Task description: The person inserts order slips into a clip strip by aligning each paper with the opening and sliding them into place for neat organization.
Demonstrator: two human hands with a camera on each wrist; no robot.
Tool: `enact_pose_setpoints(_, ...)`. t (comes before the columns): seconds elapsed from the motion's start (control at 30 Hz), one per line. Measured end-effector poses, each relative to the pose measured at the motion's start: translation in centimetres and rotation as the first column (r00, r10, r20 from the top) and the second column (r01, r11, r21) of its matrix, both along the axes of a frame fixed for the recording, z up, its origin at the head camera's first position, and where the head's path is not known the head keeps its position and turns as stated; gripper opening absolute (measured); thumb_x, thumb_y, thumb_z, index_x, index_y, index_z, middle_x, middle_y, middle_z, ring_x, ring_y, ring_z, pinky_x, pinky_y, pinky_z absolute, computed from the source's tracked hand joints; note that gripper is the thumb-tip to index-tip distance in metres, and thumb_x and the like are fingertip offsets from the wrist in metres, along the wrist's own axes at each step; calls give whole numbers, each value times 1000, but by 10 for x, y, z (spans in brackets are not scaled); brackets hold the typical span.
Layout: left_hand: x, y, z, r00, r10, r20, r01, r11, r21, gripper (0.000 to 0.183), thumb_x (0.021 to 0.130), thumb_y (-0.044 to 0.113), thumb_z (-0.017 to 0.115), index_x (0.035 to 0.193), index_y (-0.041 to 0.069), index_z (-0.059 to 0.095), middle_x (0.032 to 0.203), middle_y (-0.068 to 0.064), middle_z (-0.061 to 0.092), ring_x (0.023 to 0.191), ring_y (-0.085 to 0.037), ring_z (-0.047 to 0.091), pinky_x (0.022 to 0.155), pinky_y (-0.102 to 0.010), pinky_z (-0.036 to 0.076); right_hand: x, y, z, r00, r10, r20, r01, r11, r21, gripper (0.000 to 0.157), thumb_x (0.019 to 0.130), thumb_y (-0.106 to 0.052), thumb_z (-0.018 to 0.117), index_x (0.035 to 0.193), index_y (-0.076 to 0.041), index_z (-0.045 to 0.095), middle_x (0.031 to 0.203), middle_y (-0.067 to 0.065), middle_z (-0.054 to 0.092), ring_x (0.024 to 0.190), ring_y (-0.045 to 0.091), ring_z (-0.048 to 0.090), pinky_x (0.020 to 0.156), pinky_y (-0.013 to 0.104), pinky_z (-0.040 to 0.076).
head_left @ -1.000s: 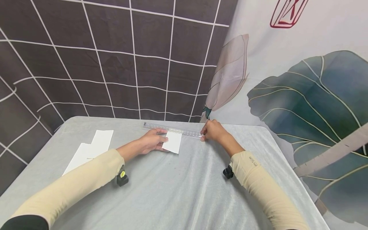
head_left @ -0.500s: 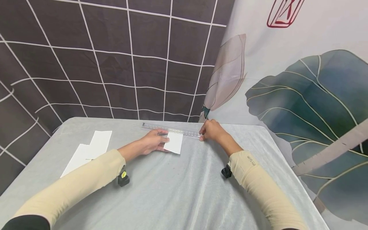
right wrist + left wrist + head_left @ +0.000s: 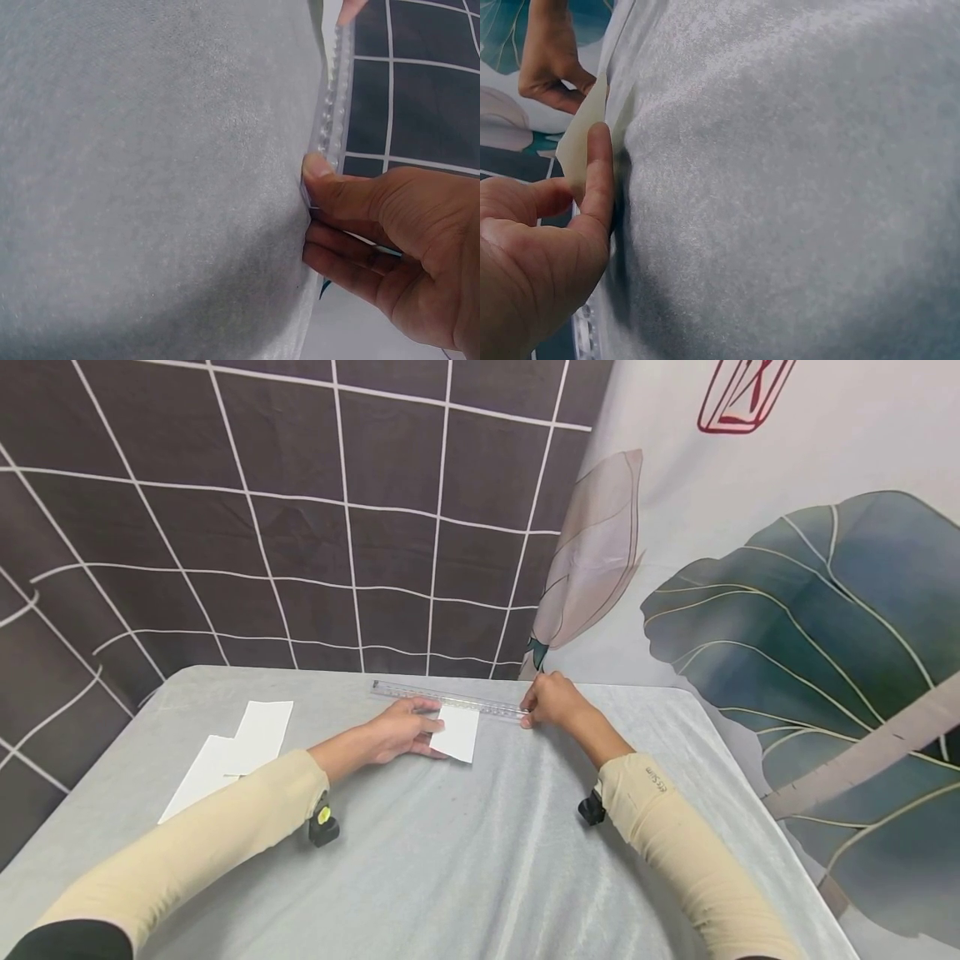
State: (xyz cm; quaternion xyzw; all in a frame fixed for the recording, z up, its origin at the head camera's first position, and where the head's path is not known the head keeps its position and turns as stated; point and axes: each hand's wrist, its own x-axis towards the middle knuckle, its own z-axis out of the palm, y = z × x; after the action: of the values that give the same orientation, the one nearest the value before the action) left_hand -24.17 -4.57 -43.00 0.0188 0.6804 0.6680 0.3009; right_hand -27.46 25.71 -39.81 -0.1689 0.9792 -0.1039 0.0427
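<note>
Paper (image 3: pixel 456 733) is clamped in the left hand's fingers (image 3: pixel 598 165), beside a ruler (image 3: pixel 491 707) pinched by the right hand's fingers (image 3: pixel 341 271).

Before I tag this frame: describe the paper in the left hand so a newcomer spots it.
Find the far edge of the grey-clothed table, where a clear ruler runs. On the ruler's near side, the left hand holds a small white paper. Unlike the white sheets lying at the table's left, it is held and nearly square.

Dark wall covering (image 3: pixel 292 435), white grid lines (image 3: pixel 341 443); pale covering (image 3: pixel 686 510) at right, big leaf print (image 3: pixel 810 668); grey cloth-covered table (image 3: pixel 450 877).
</note>
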Motion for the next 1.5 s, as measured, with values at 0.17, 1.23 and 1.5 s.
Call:
enact_pose_setpoints(0.17,0,0,-2,1000,-1,8,1,1000,20,62,114,-4,50,171,-8,26,144,-30,58,125,-41,74,107,-56,68,0,-1,0,1000,4,-3,-4,1000,-2,30,84,-19,101,107,-5,90,105,11,88,107,35,79,101,50,64)
enact_pose_setpoints(1.23,5,10,5,1000,-15,27,14,998,53,63,114,-5,50,173,-7,25,141,-27,58,105,-31,77,107,-57,67,1,0,1,1000,-21,14,22,1000,-19,29,83,-18,102,107,-6,91,100,9,89,99,29,80,98,47,65)
enact_pose_setpoints(1.5,5,11,6,999,-21,33,19,998,55,63,114,-6,49,173,-7,26,140,-27,57,107,-32,76,106,-57,68,2,-1,2,1000,-17,18,17,1000,-24,30,83,-18,101,108,-5,90,101,10,89,102,31,81,101,49,64)
